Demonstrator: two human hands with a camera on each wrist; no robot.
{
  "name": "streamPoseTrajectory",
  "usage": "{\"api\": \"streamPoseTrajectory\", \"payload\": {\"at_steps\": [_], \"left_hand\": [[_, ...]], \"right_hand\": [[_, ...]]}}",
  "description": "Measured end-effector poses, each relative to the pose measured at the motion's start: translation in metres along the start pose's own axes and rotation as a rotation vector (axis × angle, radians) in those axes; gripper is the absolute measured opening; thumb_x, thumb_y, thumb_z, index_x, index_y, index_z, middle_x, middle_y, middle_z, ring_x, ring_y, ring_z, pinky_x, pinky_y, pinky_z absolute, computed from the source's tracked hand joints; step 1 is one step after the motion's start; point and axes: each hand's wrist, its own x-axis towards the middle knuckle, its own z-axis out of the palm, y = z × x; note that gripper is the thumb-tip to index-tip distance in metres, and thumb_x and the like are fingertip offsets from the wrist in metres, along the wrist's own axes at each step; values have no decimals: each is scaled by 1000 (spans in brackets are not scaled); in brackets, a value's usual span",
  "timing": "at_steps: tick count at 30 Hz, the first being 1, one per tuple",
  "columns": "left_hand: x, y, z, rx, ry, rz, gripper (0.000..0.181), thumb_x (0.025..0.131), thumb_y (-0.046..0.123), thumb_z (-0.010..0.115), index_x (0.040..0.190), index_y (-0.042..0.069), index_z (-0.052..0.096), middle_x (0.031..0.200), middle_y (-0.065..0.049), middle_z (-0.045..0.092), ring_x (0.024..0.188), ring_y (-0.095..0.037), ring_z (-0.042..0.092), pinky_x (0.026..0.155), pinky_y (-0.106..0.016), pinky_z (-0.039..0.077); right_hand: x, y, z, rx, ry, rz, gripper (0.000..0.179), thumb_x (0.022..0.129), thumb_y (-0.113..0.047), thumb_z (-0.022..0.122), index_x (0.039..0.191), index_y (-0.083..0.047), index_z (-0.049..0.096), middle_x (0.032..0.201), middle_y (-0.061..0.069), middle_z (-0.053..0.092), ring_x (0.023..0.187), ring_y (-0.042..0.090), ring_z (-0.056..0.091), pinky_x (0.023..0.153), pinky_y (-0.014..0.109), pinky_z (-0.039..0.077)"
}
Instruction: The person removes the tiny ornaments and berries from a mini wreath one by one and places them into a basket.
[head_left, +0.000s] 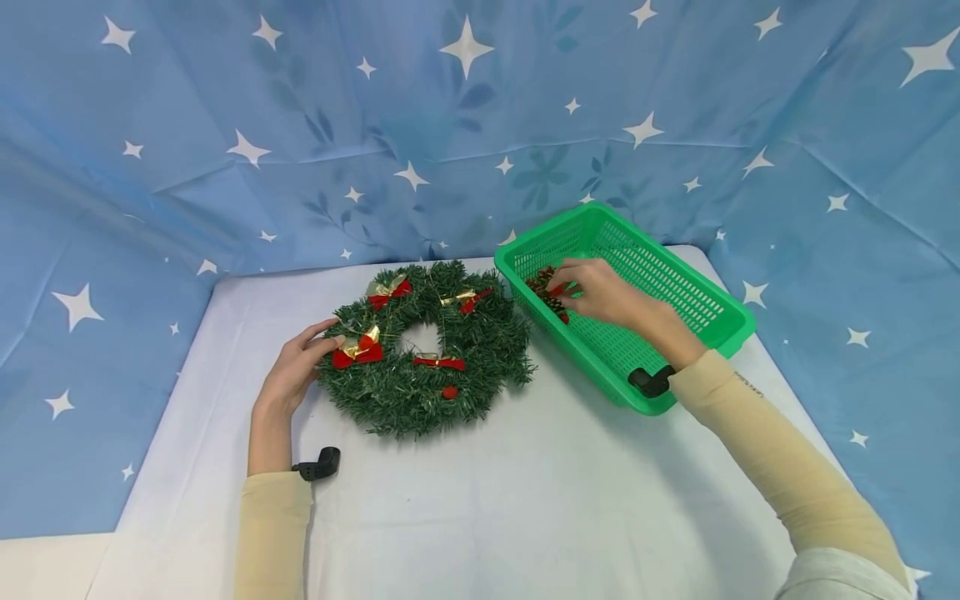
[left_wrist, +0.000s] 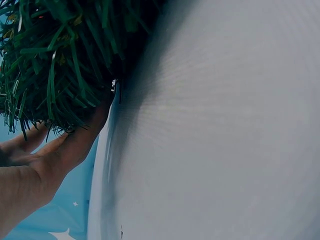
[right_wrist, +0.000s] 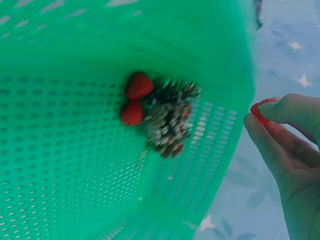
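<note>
A green wreath (head_left: 480, 342) with red-and-gold bows and red berries lies on the white table. My left hand (head_left: 296, 362) holds its left edge, beside a red bow (head_left: 358, 355); in the left wrist view fingers (left_wrist: 75, 145) reach in under the green needles. My right hand (head_left: 600, 292) is over the left part of a green basket (head_left: 675, 287). Between thumb and fingers it pinches a small red berry ornament (right_wrist: 261, 110), partly covered by the fingertips. Inside the basket are pine cones (right_wrist: 167, 122) and two red berries (right_wrist: 132, 112).
The basket stands at an angle to the right of the wreath, its near left rim close to the needles. Blue cloth (head_left: 465, 125) with white stars hangs behind and at the sides. White tabletop (head_left: 450, 508) stretches in front of the wreath.
</note>
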Motion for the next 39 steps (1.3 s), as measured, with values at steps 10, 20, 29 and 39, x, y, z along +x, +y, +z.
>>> {"api": "streamPoseTrajectory", "payload": {"at_steps": [10, 20, 29, 39], "left_hand": [[-1, -2, 1, -27, -8, 4, 71, 103, 40, 64, 163, 20, 33, 144, -10, 52, 144, -28, 35, 109, -50, 31], [-1, -4, -1, -14, 6, -1, 70, 103, 41, 64, 163, 21, 34, 134, 0, 57, 125, -16, 43, 94, -41, 34], [2, -4, -3, -8, 6, -4, 70, 103, 40, 64, 163, 22, 34, 120, 13, 60, 103, -13, 44, 78, -38, 31], [3, 0, -1, -57, -8, -8, 71, 102, 36, 66, 163, 21, 34, 128, 2, 60, 141, -29, 38, 117, -59, 27]], "right_hand": [[-2, 27, 6, 1, -33, 92, 23, 88, 8, 72, 111, 5, 76, 105, 19, 70, 84, 31, 66, 70, 43, 54], [1, 44, 13, 16, -65, 168, 24, 90, 7, 72, 114, 7, 75, 110, 24, 73, 94, 36, 70, 72, 44, 56], [7, 61, 18, 26, -138, 227, 22, 92, 7, 67, 112, 6, 75, 110, 25, 74, 96, 38, 72, 79, 48, 59], [4, 77, 31, 61, -204, 252, 18, 91, 9, 65, 105, 7, 76, 105, 25, 74, 95, 40, 73, 81, 47, 60]]}}
